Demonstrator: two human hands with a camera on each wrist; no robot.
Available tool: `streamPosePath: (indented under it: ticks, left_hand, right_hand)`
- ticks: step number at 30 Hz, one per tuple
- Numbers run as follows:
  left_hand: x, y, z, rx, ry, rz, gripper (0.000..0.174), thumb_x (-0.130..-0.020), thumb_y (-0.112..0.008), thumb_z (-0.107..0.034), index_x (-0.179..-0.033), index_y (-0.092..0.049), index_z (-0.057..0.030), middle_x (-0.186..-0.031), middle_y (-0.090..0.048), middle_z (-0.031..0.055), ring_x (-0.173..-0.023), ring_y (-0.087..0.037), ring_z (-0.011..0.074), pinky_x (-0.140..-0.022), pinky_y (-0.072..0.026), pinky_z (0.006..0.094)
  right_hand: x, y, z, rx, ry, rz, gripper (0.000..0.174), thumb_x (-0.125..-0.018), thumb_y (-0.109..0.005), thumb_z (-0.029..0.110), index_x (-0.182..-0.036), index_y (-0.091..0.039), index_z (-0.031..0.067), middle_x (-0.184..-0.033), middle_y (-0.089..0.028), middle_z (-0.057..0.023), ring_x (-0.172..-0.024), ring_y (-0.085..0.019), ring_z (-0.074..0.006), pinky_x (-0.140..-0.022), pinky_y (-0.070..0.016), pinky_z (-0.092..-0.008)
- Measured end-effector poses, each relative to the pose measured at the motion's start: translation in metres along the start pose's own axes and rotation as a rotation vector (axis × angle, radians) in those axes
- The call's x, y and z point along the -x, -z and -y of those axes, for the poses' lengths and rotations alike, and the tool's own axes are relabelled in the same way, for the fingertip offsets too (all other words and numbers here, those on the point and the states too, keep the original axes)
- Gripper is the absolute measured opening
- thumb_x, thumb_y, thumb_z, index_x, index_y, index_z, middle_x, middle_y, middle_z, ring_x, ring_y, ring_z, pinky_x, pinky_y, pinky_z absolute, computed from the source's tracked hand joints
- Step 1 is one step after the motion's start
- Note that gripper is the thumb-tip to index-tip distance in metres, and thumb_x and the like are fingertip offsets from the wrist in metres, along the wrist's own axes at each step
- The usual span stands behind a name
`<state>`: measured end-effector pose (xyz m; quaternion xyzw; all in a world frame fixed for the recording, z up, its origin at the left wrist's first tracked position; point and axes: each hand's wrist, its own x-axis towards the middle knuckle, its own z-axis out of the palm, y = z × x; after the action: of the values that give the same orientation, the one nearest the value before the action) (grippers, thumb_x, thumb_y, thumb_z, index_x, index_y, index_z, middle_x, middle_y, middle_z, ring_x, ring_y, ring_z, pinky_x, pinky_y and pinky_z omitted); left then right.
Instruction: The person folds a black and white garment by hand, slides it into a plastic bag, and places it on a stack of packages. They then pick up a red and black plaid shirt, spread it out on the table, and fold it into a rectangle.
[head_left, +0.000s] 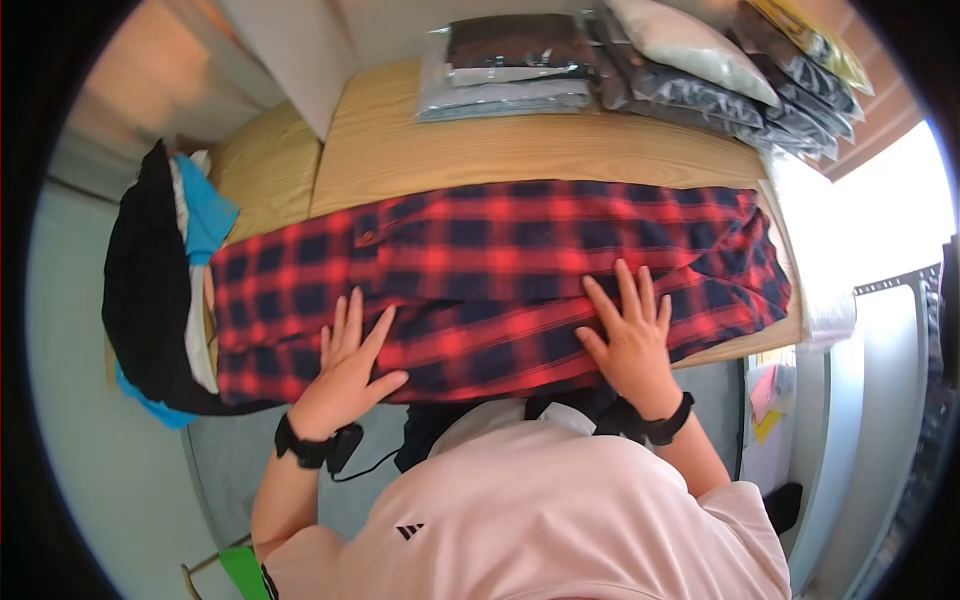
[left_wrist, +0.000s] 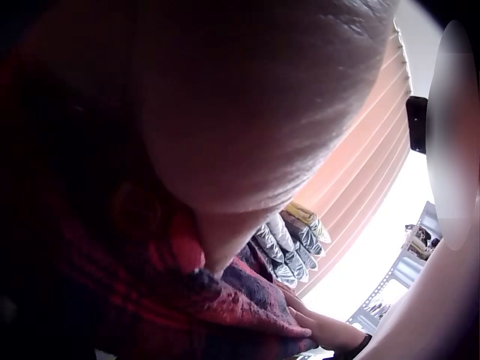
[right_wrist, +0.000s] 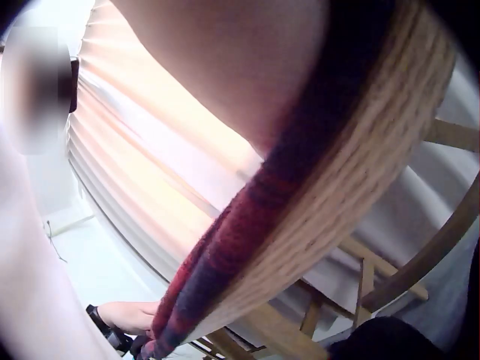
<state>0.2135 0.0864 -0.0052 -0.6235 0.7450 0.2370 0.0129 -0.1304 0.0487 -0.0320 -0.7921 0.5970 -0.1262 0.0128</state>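
Observation:
A red and navy plaid shirt [head_left: 480, 260], folded into a long strip, lies across the wooden table [head_left: 400, 150]. One button shows on its flap at the upper left. My left hand [head_left: 348, 365] rests on the near left part of the cloth, fingers spread and straight. Farther right, my right hand [head_left: 632, 335] lies on the shirt with its fingers spread. In the left wrist view, the plaid cloth [left_wrist: 247, 300] lies beneath the hand in shadow. The right wrist view has the cloth [right_wrist: 225, 240] along the table's edge.
Bagged folded garments [head_left: 510, 65] sit at the back, beside a taller stack of clear-bagged clothes [head_left: 700, 80] at the back right. Black clothing [head_left: 145, 290] and a blue piece [head_left: 208, 210] hang over the table's left end. A curtain [right_wrist: 150, 135] stands behind.

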Motion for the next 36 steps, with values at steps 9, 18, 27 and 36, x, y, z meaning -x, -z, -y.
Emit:
streamPosePath:
  ticks: [9, 18, 27, 36]
  left_hand:
    - [-0.029, 0.002, 0.016, 0.086, -0.105, -0.041, 0.07, -0.088, -0.057, -0.038, -0.145, -0.024, -0.015, -0.151, 0.004, 0.0241, -0.14, 0.005, 0.0399, -0.109, -0.0076, 0.0551]
    - [0.042, 0.016, 0.162, 0.427, 0.239, -0.813, 0.054, -0.081, -0.065, -0.027, -0.126, -0.047, -0.0029, -0.133, -0.041, 0.0246, -0.127, -0.037, 0.0374, -0.103, -0.0321, 0.0423]
    - [0.009, 0.048, 0.232, 0.229, 0.64, -0.599, 0.064, -0.074, -0.065, -0.054, -0.099, -0.063, 0.0056, -0.086, -0.066, 0.0249, -0.086, -0.063, 0.0365, -0.079, -0.0478, 0.0407]
    - [-0.016, 0.061, 0.239, 0.88, 0.447, -0.43, 0.044, -0.071, -0.07, -0.006, -0.112, -0.059, 0.0052, -0.108, -0.065, 0.0131, -0.093, -0.061, 0.0232, -0.085, -0.0459, 0.0329]
  right_hand:
    - [-0.012, -0.007, -0.017, 0.013, -0.02, 0.044, 0.059, -0.084, -0.061, 0.031, -0.138, -0.04, 0.0261, -0.15, -0.022, -0.0099, -0.138, -0.017, -0.0357, -0.105, -0.0177, -0.0608]
    - [-0.015, 0.022, 0.042, 0.058, -0.013, 0.008, 0.06, -0.077, -0.065, 0.011, -0.133, -0.045, 0.0161, -0.148, -0.027, -0.0127, -0.138, -0.021, -0.0313, -0.107, -0.0156, -0.0594]
    - [-0.044, -0.006, 0.139, -0.152, 0.465, 0.074, 0.051, -0.078, -0.066, 0.022, -0.126, -0.051, 0.0122, -0.143, -0.032, -0.0174, -0.135, -0.025, -0.0357, -0.106, -0.0197, -0.0585]
    - [-0.04, -0.028, 0.136, -0.221, 0.435, 0.129, 0.052, -0.081, -0.065, 0.023, -0.129, -0.049, 0.0134, -0.143, -0.032, -0.0154, -0.135, -0.026, -0.0349, -0.104, -0.0221, -0.0606]
